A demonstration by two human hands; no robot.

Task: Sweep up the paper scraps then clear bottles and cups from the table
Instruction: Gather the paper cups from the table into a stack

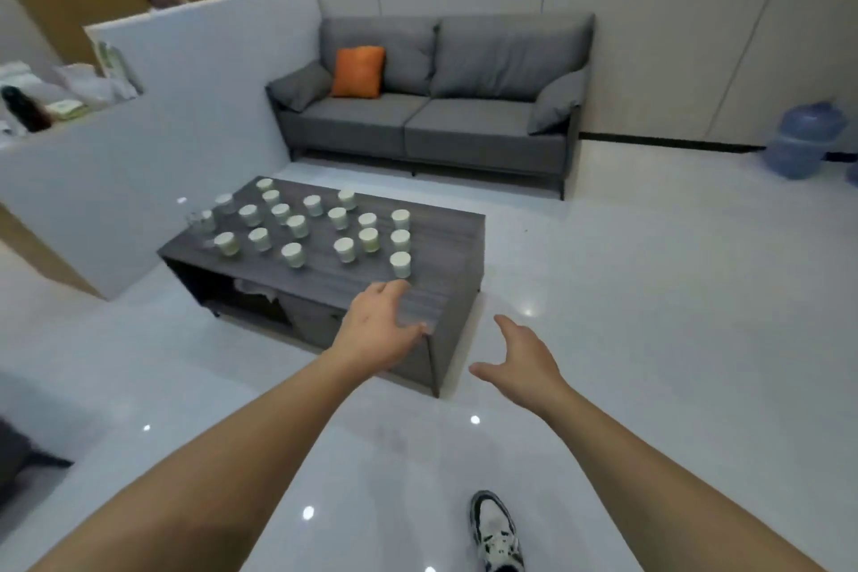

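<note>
A low grey wooden coffee table (445, 293) stands on the white floor. Several white paper cups (346, 249) sit upside down across its top. The nearest cup (400, 264) is by the right front corner. At the far left corner stand clear glasses or bottles (200, 223), too blurred to tell apart. My left hand (378, 327) is stretched over the table's near corner, fingers relaxed, holding nothing, just short of the nearest cup. My right hand (522, 355) hovers open over the floor to the right of the table. No paper scraps are visible.
A grey sofa (432, 116) with an orange cushion (358, 71) stands behind the table. A white partition wall (139, 163) runs along the left. Blue water jugs (801, 139) stand at the far right wall. My shoe (494, 529) is on the glossy floor.
</note>
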